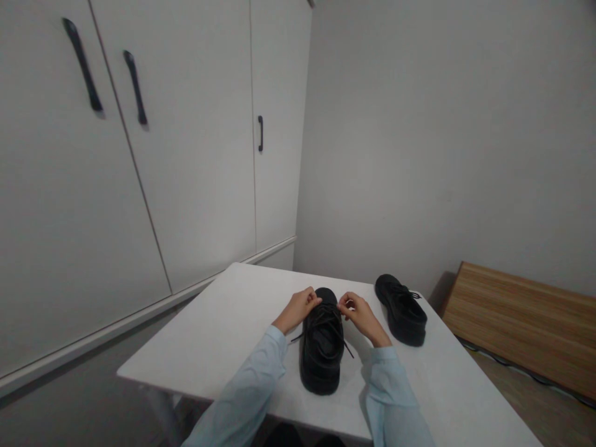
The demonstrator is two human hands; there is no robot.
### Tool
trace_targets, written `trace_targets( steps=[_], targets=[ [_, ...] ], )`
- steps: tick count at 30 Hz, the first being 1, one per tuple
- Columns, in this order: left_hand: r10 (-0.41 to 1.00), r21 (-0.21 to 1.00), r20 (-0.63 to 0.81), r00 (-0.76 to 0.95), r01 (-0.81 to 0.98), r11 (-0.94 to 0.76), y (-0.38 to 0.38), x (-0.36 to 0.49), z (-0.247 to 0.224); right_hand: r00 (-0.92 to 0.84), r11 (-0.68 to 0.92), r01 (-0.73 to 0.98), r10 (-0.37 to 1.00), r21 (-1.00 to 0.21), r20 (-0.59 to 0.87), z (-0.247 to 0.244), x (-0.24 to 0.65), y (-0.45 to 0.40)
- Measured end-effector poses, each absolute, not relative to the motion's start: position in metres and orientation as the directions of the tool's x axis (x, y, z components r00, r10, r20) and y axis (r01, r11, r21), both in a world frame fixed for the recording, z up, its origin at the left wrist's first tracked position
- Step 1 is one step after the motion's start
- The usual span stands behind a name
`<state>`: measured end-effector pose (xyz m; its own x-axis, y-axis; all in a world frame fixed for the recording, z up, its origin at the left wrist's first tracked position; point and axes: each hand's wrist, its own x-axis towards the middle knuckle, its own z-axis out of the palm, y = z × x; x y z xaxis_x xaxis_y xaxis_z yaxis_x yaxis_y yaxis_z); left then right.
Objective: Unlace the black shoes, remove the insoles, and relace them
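Observation:
A black lace-up shoe [320,372] stands on the white table [223,335], its toe pointing away from me. My left hand [302,307] is closed in a pinch at the left of the front lacing. Opposite it, my right hand [357,311] pinches at the right side of the same lacing. Both hold parts of the black shoelace [328,318], though the bits between the fingertips are too small to see clearly. Loose lace ends stick out on either side of the shoe. A second black shoe [404,316], its lace tied in a bow, stands farther right.
White cabinets [195,149] with dark handles line the left side. Behind the table is a plain grey wall [419,136]. A wood-grain board [526,323] lies beyond the table's right edge, with a cable [516,366] running along its lower side.

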<state>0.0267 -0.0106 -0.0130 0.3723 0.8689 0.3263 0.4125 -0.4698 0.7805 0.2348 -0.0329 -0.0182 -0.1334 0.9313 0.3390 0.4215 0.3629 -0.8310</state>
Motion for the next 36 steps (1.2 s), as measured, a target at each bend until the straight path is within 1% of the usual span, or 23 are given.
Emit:
trace_targets(
  steps=[5, 9, 12, 16, 21, 26, 36],
  targets=[
    [0.843, 0.798, 0.385, 0.374, 0.323, -0.508, -0.014, 0.029, -0.006, -0.135, 0.421, 0.426, 0.905, -0.801, 0.403, -0.009, 0.230, -0.038],
    [0.814, 0.740, 0.452, 0.365, 0.357, -0.571, -0.017, 0.029, 0.000, -0.104, 0.458, 0.457, 0.879, -0.763, 0.465, -0.002, 0.228, -0.041],
    [0.799, 0.697, 0.471, 0.374, 0.397, -0.597, -0.016, 0.029, 0.000, -0.106, 0.438, 0.482, 0.889, -0.759, 0.446, 0.000, 0.227, -0.041],
    [0.807, 0.708, 0.445, 0.387, 0.400, -0.582, -0.013, 0.030, -0.005, -0.130, 0.400, 0.473, 0.913, -0.785, 0.386, -0.004, 0.224, -0.039],
    [0.813, 0.747, 0.404, 0.420, 0.361, -0.558, -0.012, 0.035, -0.006, -0.152, 0.394, 0.446, 0.918, -0.803, 0.366, -0.012, 0.224, -0.034],
    [0.821, 0.766, 0.418, 0.390, 0.334, -0.549, -0.015, 0.039, -0.005, -0.132, 0.390, 0.446, 0.919, -0.806, 0.372, -0.016, 0.224, -0.031],
    [0.865, 0.856, 0.331, 0.378, 0.266, -0.444, -0.013, 0.037, -0.009, -0.138, 0.416, 0.450, 0.906, -0.790, 0.399, -0.011, 0.225, -0.035]
  ],
)
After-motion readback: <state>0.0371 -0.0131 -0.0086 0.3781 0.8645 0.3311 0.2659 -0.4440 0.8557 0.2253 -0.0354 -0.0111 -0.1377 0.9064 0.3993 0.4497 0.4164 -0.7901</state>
